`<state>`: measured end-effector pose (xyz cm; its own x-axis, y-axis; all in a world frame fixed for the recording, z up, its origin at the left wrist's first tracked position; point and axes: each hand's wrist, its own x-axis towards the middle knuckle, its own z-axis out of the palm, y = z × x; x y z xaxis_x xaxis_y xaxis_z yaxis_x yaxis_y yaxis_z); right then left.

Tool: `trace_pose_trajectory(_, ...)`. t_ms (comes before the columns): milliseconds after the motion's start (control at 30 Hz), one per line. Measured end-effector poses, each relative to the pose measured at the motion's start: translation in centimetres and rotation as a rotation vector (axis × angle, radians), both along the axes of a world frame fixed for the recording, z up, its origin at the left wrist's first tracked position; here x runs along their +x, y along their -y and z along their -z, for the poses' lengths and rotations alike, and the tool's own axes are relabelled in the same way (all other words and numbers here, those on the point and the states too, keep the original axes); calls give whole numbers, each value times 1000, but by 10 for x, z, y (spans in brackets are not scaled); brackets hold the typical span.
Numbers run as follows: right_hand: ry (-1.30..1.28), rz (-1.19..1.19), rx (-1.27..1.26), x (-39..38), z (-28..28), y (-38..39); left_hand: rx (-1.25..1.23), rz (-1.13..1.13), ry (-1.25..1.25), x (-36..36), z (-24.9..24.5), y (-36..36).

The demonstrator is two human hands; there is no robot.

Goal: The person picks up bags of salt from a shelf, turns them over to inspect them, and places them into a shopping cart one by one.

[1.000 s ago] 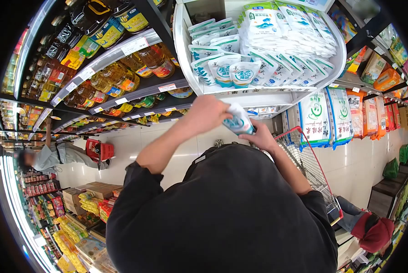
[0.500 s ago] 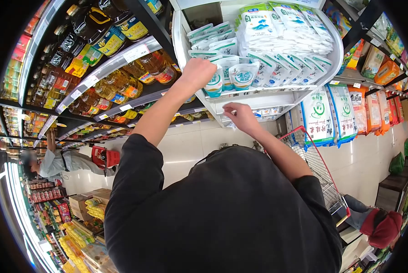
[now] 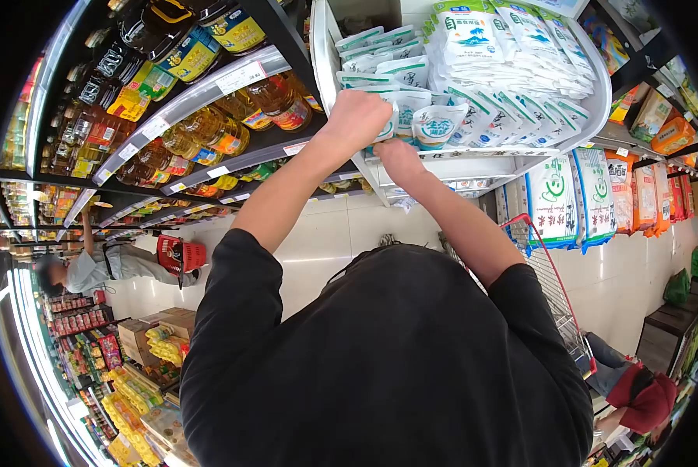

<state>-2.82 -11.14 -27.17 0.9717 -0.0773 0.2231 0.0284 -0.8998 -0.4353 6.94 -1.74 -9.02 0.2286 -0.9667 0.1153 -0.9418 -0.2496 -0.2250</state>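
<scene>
My left hand [image 3: 359,118] is closed over the top of a white-and-teal salt pouch [image 3: 393,123] in the front row of a white display shelf. Most of that pouch is hidden behind my hands. Just below, my right hand [image 3: 402,162] meets the pouch's lower end at the shelf lip, its fingers curled and partly hidden. A similar salt pouch [image 3: 436,124] stands right beside it, slightly tilted. Farther right is a row of white pouches [image 3: 504,117], with a pile of larger green-topped salt bags [image 3: 469,35] behind them.
Oil bottles [image 3: 275,105] fill the dark shelves at left. Large rice bags [image 3: 551,198] stand at right, near a shopping cart [image 3: 551,272] with a red rim. A person with a red basket [image 3: 181,257] is at left; another person in red [image 3: 648,401] is at lower right.
My right hand has risen from in front of the lower shelf to the pouch's bottom, close to my left hand. My left hand stays at the pouch top. The view has shifted slightly.
</scene>
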Motion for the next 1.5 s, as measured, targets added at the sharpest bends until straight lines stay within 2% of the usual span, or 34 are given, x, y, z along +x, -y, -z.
trace_pose_trajectory(67,-11,19,-45,1,-5,-4,85,-39,-55,-1,-2,-1)
trace_pose_trajectory(133,-106,51,-164,0,-7,-4,65,-38,-68,-2,5,0)
trace_pose_trajectory(267,-208,59,-177,-13,-10,-6,54,-39,-81,1,22,5)
trace_pose_trajectory(333,-34,-10,-65,-42,-17,-2,62,-58,-57,0,14,6)
trace_pose_trajectory(367,-41,2,-66,-58,-17,-2,78,-92,-38,-1,13,4)
trace_pose_trajectory(433,-42,59,97,-86,-17,3,96,-87,-34,0,11,5)
trace_pose_trajectory(567,-111,221,223,-143,6,23,107,-71,-34,-3,-4,13)
trace_pose_trajectory(633,-181,268,286,-168,19,34,-93,-31,-176,-13,-10,18)
trace_pose_trajectory(667,-252,299,351,-181,29,38,-110,29,-216,-16,-9,25)
trace_pose_trajectory(800,-268,414,455,-245,78,44,-27,112,-242,-14,13,61)
trace_pose_trajectory(867,-375,547,448,-286,93,40,74,64,-218,-11,20,74)
trace_pose_trajectory(967,-464,711,537,-349,123,30,-5,86,-284,-7,22,80)
trace_pose_trajectory(1067,-542,841,486,-403,139,16,73,42,-167,11,36,82)
trace_pose_trajectory(1100,-571,921,501,-429,167,10,-24,91,-111,5,35,78)
trace_pose_trajectory(1133,-566,949,551,-454,184,4,-9,62,-159,-6,24,74)
trace_pose_trajectory(1167,-594,1004,665,-474,186,-5,29,45,-107,-9,23,71)
trace_pose_trajectory(1200,-545,1057,662,-491,191,-16,17,6,-66,-25,5,65)
trace_pose_trajectory(1300,-572,1256,818,-533,199,-40,-214,59,-73,-41,0,46)
trace_pose_trajectory(1333,-550,1322,856,-541,204,-47,-199,83,-77,-50,-2,45)
trace_pose_trajectory(1400,-486,1414,911,-551,205,-61,-476,248,-49,-74,-4,44)
trace_pose_trajectory(1467,-386,1458,947,-558,221,-68,-417,469,-222,-92,30,40)
trace_pose_trajectory(1500,-351,1475,956,-560,221,-68,-247,508,-311,-110,46,39)
